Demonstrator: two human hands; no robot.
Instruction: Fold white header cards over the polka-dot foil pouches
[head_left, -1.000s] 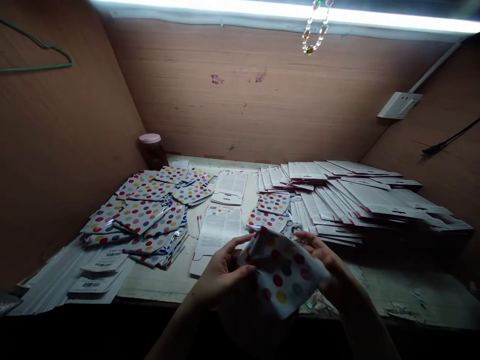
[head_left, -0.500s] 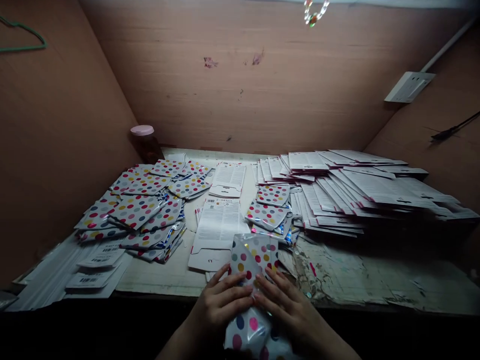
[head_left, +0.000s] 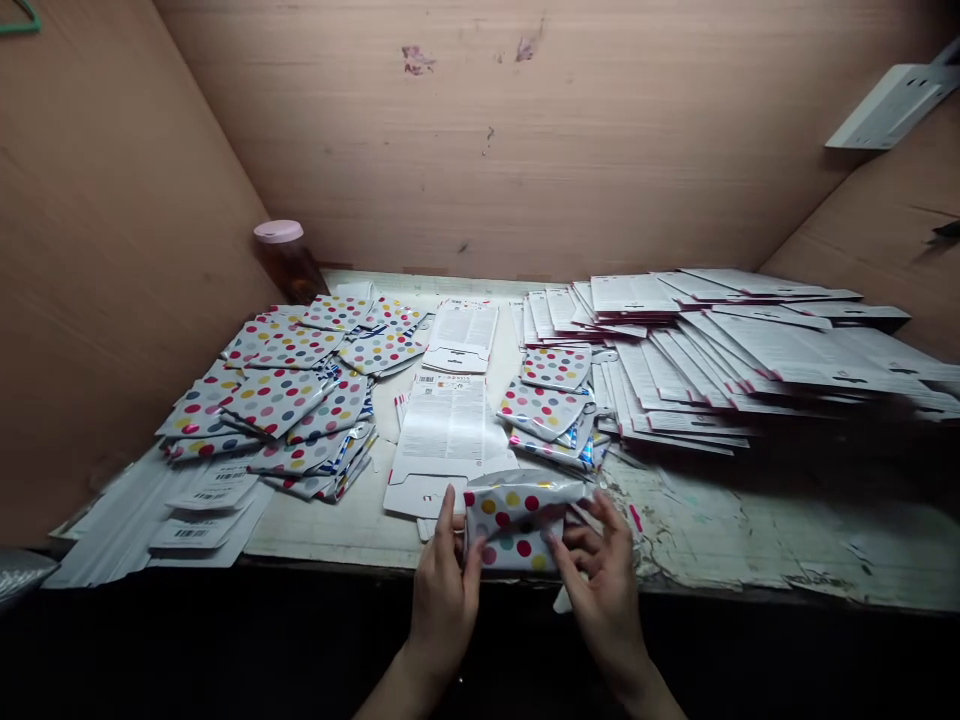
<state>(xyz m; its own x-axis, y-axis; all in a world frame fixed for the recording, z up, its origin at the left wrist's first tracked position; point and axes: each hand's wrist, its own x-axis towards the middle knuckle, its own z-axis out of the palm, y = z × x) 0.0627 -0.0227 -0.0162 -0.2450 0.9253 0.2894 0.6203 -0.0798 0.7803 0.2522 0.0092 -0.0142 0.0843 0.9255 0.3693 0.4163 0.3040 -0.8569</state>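
Observation:
A shiny white packet with coloured dots (head_left: 517, 520) is held at the table's front edge, folded to a short, wide shape. My left hand (head_left: 448, 580) grips its left end between thumb and fingers. At the right end, my right hand (head_left: 600, 570) pinches it, with the fingers curled partly behind. Just behind the packet lie printed white cards (head_left: 446, 430) with a slotted flap. A small pile of dotted packets (head_left: 544, 408) sits beyond it, slightly to the right.
Many dotted packets (head_left: 281, 400) are heaped at the left. Barcode labels (head_left: 202, 530) lie on white sheets at the front left. Overlapping white cards (head_left: 795, 350) fill the right. A pink-lidded jar (head_left: 289, 262) stands at the back left.
The packet, earlier long and hanging below the table edge under both flattened hands, is now folded short. My hands have moved apart to its two ends. The view has tilted downward.

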